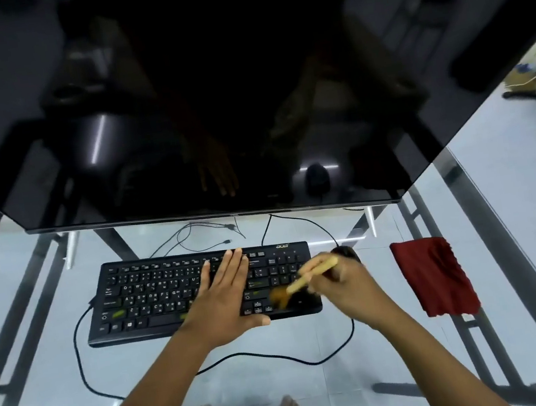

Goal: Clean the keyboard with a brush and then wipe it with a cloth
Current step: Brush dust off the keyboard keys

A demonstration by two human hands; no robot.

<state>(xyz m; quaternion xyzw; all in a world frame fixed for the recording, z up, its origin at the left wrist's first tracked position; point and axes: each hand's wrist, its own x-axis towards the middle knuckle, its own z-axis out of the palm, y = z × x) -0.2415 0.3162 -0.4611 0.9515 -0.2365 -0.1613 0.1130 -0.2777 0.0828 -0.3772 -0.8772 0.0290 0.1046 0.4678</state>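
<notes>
A black keyboard [155,296] lies on the glass table in front of the monitor. My left hand [226,294] rests flat on its middle keys with the fingers straight. My right hand [346,283] grips a brush [304,278] by its pale wooden handle. The brown bristles, blurred, touch the keys at the keyboard's lower right, near the arrow keys. A dark red cloth [435,275] lies folded on the table to the right of the keyboard, apart from both hands.
A large dark monitor [212,107] leans over the back of the glass table [280,349]. A black mouse [347,252] sits behind my right hand. The keyboard cable [86,366] loops across the front of the table. Bare feet show through the glass below.
</notes>
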